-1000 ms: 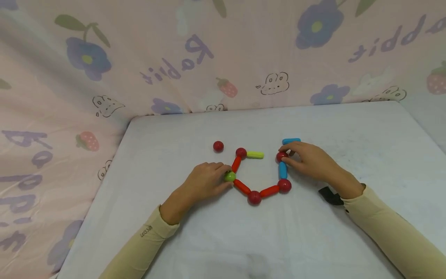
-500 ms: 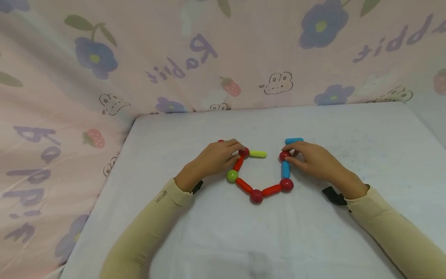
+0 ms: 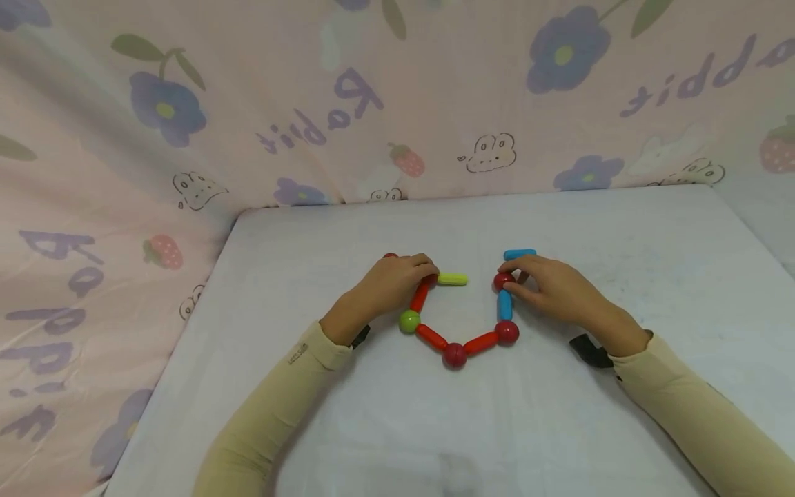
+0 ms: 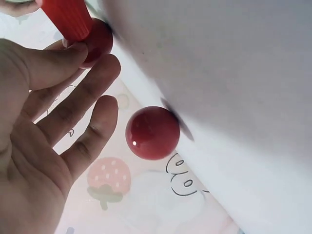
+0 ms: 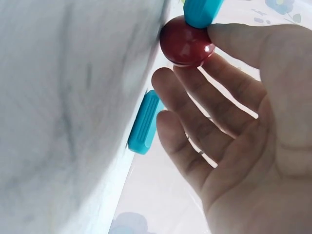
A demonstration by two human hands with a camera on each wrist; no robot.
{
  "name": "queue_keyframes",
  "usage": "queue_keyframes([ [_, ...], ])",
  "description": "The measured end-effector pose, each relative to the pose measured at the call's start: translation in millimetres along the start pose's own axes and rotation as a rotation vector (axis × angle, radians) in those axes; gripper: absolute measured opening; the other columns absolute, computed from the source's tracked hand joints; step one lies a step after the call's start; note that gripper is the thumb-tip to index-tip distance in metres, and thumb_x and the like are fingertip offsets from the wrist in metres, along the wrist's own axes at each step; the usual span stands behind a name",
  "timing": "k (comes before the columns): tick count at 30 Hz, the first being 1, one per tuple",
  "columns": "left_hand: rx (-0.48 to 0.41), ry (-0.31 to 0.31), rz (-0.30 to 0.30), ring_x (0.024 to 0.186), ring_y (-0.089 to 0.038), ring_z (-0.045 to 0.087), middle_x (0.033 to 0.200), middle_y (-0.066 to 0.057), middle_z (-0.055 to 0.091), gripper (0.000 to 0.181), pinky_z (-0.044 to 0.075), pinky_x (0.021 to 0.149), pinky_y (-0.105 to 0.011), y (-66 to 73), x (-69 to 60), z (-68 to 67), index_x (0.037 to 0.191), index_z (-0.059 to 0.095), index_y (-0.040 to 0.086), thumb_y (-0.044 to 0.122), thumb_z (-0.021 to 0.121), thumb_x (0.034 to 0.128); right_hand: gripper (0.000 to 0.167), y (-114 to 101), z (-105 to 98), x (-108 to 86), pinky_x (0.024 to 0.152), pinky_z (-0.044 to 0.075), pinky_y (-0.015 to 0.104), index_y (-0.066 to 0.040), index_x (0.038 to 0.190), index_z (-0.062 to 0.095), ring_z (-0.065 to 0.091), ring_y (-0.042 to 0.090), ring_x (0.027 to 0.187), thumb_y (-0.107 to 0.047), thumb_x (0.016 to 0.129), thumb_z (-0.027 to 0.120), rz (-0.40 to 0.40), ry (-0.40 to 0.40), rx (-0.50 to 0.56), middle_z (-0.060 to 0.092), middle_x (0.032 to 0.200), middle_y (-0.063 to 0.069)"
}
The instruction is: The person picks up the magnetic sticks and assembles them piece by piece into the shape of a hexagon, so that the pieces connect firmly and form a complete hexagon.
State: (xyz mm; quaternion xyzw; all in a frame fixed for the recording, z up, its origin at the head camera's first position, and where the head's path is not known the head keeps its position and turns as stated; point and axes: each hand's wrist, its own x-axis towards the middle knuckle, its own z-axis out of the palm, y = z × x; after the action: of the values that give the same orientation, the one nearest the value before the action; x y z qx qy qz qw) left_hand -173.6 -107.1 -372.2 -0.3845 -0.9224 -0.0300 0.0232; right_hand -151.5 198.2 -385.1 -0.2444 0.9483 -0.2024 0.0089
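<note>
An open-sided chain of balls and short rods lies on the table. My left hand (image 3: 394, 283) pinches the red ball (image 4: 101, 43) at its upper left, where a red rod (image 4: 70, 17) and a yellow-green rod (image 3: 453, 279) join. At the upper right my right hand (image 3: 555, 290) holds another red ball (image 5: 183, 43) between thumb and fingers, with a blue rod (image 3: 506, 306) attached below. A green ball (image 3: 410, 322), red rods and two more red balls, one at the bottom (image 3: 455, 355), link the two sides. A gap separates the yellow-green rod from the right-hand ball.
Beyond my left hand sits a loose red ball (image 4: 152, 132), mostly hidden in the head view. Past my right hand lies a separate blue rod (image 5: 145, 122). The white-covered table (image 3: 373, 428) meets a pink patterned cloth (image 3: 348, 152) at the back and left.
My left hand has left the green ball and moved up to the red ball at the chain's upper left. My right hand stays at its red ball.
</note>
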Motion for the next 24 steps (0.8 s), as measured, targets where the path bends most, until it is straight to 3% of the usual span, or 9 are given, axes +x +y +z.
queue_keyframes([
  [12,0.02,0.041,-0.031,0.097,-0.013,0.069,0.115,0.003,0.07,0.026,0.056,0.075,-0.027,-1.3,-29.8,0.4,0.118,0.07,0.018,0.013,0.069,0.0931,0.033,0,0,0.3,0.081,0.056,0.043,-0.012,0.125,0.065,0.067,0.022,0.096,-0.023,0.094,0.07,0.003,-0.011,0.008,0.071,0.113,0.007],
  [20,0.024,0.107,-0.078,0.09,-0.016,0.069,0.113,0.0,0.071,0.028,0.057,0.075,-0.03,-0.6,-55.4,-1.5,0.118,0.071,0.016,0.012,0.073,0.09,0.034,0,0,0.6,0.078,0.055,0.039,-0.012,0.125,0.065,0.067,0.02,0.095,-0.022,0.093,0.071,-0.006,-0.004,0.005,0.071,0.111,0.005],
  [24,0.008,0.138,-0.081,0.091,-0.015,0.069,0.111,0.0,0.07,0.029,0.057,0.074,-0.03,-0.6,-61.3,0.7,0.117,0.07,0.015,0.009,0.074,0.0883,0.034,0,0,0.1,0.078,0.055,0.038,-0.013,0.125,0.065,0.066,0.019,0.096,-0.024,0.094,0.07,-0.008,-0.018,0.014,0.07,0.113,0.005],
])
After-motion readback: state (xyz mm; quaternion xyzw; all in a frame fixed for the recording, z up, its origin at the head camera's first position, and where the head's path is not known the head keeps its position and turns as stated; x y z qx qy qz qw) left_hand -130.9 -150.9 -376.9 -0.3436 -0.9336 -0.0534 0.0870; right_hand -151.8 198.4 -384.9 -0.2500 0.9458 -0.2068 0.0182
